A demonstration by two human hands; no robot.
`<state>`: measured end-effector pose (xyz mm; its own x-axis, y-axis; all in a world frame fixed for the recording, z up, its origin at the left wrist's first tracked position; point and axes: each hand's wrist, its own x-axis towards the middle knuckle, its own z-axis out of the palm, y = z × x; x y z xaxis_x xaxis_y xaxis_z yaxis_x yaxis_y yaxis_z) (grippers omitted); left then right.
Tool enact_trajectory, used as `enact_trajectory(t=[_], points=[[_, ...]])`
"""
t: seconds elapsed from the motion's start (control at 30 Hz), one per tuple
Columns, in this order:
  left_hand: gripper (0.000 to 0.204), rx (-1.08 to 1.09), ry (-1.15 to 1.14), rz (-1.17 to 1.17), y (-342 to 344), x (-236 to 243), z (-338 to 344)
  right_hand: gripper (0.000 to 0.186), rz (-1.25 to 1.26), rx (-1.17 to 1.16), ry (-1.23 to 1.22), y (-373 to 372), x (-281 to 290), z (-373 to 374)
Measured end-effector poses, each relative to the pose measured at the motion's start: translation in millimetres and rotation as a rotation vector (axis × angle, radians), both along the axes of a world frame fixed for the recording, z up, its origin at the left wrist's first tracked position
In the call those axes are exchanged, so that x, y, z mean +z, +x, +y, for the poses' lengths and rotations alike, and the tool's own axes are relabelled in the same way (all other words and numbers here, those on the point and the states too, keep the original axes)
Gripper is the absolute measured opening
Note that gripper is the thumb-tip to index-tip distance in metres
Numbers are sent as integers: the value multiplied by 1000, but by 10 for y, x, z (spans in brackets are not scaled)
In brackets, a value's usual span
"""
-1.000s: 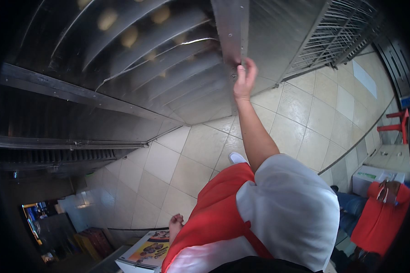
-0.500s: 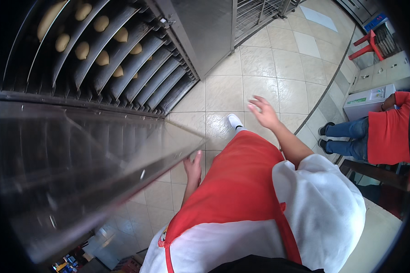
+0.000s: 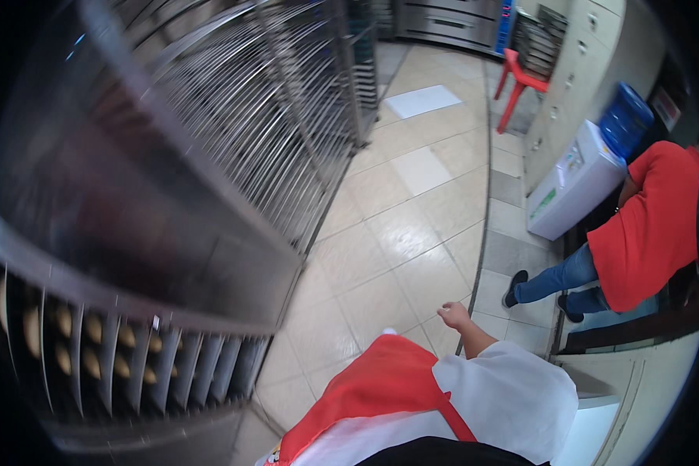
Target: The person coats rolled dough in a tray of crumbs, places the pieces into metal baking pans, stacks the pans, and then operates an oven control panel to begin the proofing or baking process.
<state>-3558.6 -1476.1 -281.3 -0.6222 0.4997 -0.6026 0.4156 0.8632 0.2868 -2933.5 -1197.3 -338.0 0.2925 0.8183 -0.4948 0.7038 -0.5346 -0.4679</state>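
My right hand [image 3: 453,314] hangs over the tiled floor, its fingers curled in and nothing visible in them. My left hand is outside the picture. At the lower left stands a steel cabinet [image 3: 283,272] with slanting trays [image 3: 136,365] in its open side. Several pale, oval dough pieces [image 3: 93,329] rest on those trays. Neither of my arms touches the cabinet in what shows. My red apron [image 3: 373,373] and white sleeve [image 3: 512,388] fill the lower middle.
Tall metal racks [image 3: 287,132] line the left side. On the right, a person in a red shirt [image 3: 652,233] stands by a white water dispenser [image 3: 571,182] with a blue bottle. Farther back are a red stool [image 3: 516,81], beige drawers [image 3: 571,70] and a steel oven [image 3: 450,27].
My view has swung right and forward along the floor. The cabinet has slid to the lower left, my left hand has left the picture, and my right hand's spread fingers have curled.
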Motion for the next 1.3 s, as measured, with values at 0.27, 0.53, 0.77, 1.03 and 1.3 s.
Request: enact_trajectory(t=[0.27,0.53,0.77,1.03,1.3], points=[[49,-154,484,-353,975,181,4625,44,175,-68,593,1019,1480,3334],[38,-264,370,-190,2406,-257,8560,52,-12,-203,358,3213,1325,5239],[58,-1019,410,-562,6462,817,11962,48,-266,-76,-352,4118,208,2869],[57,-1476,435,-525,9772,711,14957,49,322,-654,-704,4807,-191,5119],[48,-1671,-206,-23,9302,-750,16677,51,216,-767,221,8493,596,10765]])
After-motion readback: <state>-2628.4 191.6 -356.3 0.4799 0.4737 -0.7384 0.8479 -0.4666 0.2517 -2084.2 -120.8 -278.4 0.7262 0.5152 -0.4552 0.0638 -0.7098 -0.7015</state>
